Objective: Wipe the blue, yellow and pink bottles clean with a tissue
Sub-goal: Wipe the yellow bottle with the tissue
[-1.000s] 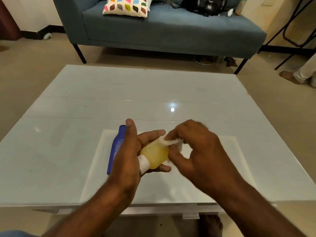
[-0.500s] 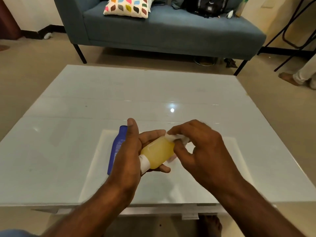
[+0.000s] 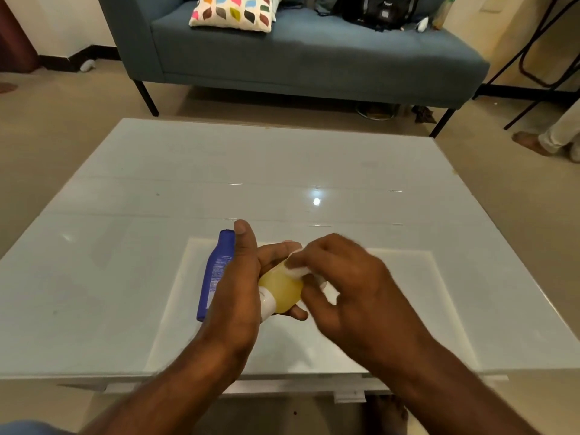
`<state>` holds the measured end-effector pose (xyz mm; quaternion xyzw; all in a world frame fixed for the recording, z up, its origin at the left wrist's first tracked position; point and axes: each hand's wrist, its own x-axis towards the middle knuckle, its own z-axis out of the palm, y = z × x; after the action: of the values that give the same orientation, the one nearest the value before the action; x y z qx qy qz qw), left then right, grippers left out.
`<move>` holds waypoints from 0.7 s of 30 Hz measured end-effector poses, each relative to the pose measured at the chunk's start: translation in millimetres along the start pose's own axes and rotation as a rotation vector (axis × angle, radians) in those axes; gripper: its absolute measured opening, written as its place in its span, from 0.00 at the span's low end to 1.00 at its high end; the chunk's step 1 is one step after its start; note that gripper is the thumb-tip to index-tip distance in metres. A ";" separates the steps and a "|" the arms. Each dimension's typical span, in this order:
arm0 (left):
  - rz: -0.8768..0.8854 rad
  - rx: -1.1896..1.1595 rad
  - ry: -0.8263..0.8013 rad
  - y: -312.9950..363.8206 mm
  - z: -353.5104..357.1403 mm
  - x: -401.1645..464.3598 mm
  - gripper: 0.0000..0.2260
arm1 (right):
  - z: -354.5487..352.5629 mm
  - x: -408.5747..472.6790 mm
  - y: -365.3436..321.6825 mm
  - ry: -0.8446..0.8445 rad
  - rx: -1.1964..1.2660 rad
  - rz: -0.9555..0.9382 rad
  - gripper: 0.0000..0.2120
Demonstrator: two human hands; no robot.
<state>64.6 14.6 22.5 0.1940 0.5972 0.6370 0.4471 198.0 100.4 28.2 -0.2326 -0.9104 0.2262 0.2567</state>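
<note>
My left hand (image 3: 238, 296) holds a small yellow bottle (image 3: 281, 291) with a white cap, its fingers curled round it above the white table (image 3: 125, 246). Pressed against the bottle's far end is a white tissue (image 3: 298, 270), pinched in my right hand (image 3: 351, 290). A blue bottle (image 3: 216, 271) lies flat on the table just left of my left hand, partly hidden by it. No pink bottle is in view.
A blue-grey sofa (image 3: 298, 58) with a patterned cushion (image 3: 233, 12) and a black bag (image 3: 379, 9) stands beyond the table. Another person's foot (image 3: 530, 142) is at the right edge. A black metal frame (image 3: 539, 58) stands at the far right.
My right hand has rubbed the tissue back and forth over the yellow bottle's far end. My left hand and the blue bottle have stayed in place.
</note>
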 end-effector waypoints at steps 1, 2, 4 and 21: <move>-0.003 -0.007 0.002 -0.4 -1.2 -0.4 0.39 | 1.4 -3.0 -9.8 -0.061 0.019 -0.076 0.14; -0.008 -0.011 0.002 -0.8 -2.3 -1.1 0.38 | 2.3 -4.8 -15.7 -0.118 0.026 -0.139 0.14; -0.015 -0.009 -0.008 -0.3 -2.7 -1.5 0.39 | 2.1 -1.9 -12.1 -0.123 0.020 -0.158 0.13; 0.002 -0.033 0.013 4.2 1.8 -0.6 0.42 | -3.5 8.2 16.0 0.087 -0.030 0.117 0.13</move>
<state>64.9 15.6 27.0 0.1829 0.5893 0.6484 0.4459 198.7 118.5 25.4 -0.2991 -0.8864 0.2170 0.2789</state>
